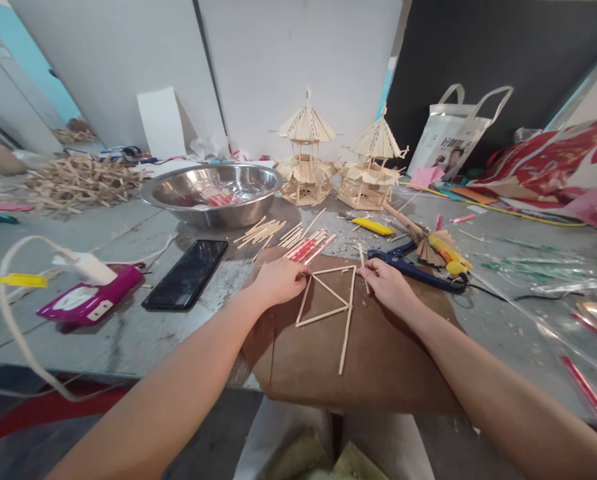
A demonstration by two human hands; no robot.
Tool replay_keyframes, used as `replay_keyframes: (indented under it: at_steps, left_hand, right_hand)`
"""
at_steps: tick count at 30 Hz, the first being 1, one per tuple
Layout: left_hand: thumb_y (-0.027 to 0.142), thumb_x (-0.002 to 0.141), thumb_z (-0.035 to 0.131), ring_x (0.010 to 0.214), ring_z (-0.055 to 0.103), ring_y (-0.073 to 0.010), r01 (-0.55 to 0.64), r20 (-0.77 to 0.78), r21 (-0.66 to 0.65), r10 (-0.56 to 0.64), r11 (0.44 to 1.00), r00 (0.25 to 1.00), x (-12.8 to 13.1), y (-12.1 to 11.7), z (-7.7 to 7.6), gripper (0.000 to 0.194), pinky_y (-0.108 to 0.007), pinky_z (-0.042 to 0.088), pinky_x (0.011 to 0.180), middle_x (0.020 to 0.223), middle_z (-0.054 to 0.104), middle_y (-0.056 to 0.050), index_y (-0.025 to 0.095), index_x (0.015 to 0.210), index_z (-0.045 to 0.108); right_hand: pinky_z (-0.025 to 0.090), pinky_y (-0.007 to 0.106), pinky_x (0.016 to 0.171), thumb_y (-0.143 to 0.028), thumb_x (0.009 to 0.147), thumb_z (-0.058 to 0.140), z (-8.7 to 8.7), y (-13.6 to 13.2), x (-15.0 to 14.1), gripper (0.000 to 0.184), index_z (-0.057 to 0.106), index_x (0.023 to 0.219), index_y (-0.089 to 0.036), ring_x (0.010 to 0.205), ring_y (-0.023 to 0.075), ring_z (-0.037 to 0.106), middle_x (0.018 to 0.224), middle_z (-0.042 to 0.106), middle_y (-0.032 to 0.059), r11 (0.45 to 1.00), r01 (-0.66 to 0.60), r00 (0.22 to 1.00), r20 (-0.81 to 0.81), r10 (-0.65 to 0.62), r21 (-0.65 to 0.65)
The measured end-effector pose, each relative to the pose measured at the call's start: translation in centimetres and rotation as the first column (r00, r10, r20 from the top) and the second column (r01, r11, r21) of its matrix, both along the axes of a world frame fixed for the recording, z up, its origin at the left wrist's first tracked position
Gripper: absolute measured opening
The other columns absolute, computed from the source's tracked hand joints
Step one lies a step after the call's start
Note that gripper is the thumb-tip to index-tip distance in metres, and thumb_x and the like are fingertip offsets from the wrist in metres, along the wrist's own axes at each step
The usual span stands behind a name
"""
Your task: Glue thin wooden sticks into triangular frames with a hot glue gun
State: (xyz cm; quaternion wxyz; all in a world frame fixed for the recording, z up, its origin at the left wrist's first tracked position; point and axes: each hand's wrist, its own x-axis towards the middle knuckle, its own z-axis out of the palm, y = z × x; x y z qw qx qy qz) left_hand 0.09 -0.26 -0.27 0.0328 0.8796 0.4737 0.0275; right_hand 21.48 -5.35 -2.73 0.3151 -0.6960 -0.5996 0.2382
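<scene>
Stick frame (pixel 323 315) lay flat on the brown board (pixel 388 360), left of the board's centre and toward its far edge. Four sticks formed its sides, with one diagonal brace from the far-left corner to the near-right joint; the right-hand side stick ran past that joint toward the board's near edge. The left hand (pixel 283 280) had its fingers drawn close together at the frame's far-left corner; whether they pinched the sticks or only pressed on them could not be told. The right hand (pixel 386 281) was in a narrow pinch on a short stick (pixel 361 252), just beside the frame's far-right corner. Red-marked sticks (pixel 306 248) lay at the board's far edge, with plain sticks (pixel 261 231) beyond its far-left corner. A dark blue tool (pixel 403 265) lay across the board's far-right corner. The board rested on the grey surface (pixel 148 330), its near edge projecting past the near edge of that surface. A yellow knife (pixel 373 227) lay beyond the board's far edge. To the left lay a black phone (pixel 186 275) and, nearer the surface's left edge, a purple power strip (pixel 121 283). Toward the far edge of the surface stood a steel bowl (pixel 213 217), two stick pavilions (pixel 307 170) and a white bag (pixel 443 137).
</scene>
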Motion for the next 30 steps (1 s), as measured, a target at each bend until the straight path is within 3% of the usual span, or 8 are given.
replay_keyframes:
  at_steps: [8,24,30]
  left_hand:
    - [0.027,0.072,0.037,0.085,0.055,-0.0166,-0.002,0.001,0.002,0.002,1.0,1.0,0.12,-0.01,0.22,0.032,-0.026,0.042,0.071,0.095,0.062,0.001,0.031,0.092,0.061]
    - [0.027,0.071,0.037,0.077,0.056,-0.0155,-0.034,0.034,-0.042,0.035,0.999,0.999,0.07,0.18,0.08,0.033,-0.024,0.041,0.062,0.089,0.063,0.003,0.036,0.092,0.06]
    - [0.027,0.07,0.038,0.076,0.056,-0.0157,-0.038,0.065,-0.057,0.041,0.998,0.997,0.02,0.2,0.16,0.033,-0.023,0.039,0.058,0.089,0.064,0.003,0.035,0.091,0.061]
  right_hand:
    - [0.034,0.023,0.05,-0.041,0.074,0.037,-0.16,0.07,0.23,0.026,0.052,0.078,-0.019,0.049,0.0128,0.049,0.051,0.051,-0.0028,1.0,-0.011,1.0,-0.01,0.011,-0.001]
    - [0.033,0.023,0.049,-0.04,0.074,0.038,-0.11,-0.03,0.1,0.024,0.051,0.076,-0.02,0.047,0.0116,0.046,0.05,0.049,-0.0037,1.0,-0.02,1.0,-0.015,0.021,0.019]
    - [0.033,0.022,0.045,-0.04,0.073,0.04,-0.58,0.26,0.33,0.023,0.05,0.075,-0.019,0.043,0.0105,0.045,0.047,0.048,-0.0046,0.999,-0.03,0.993,-0.115,0.032,0.017]
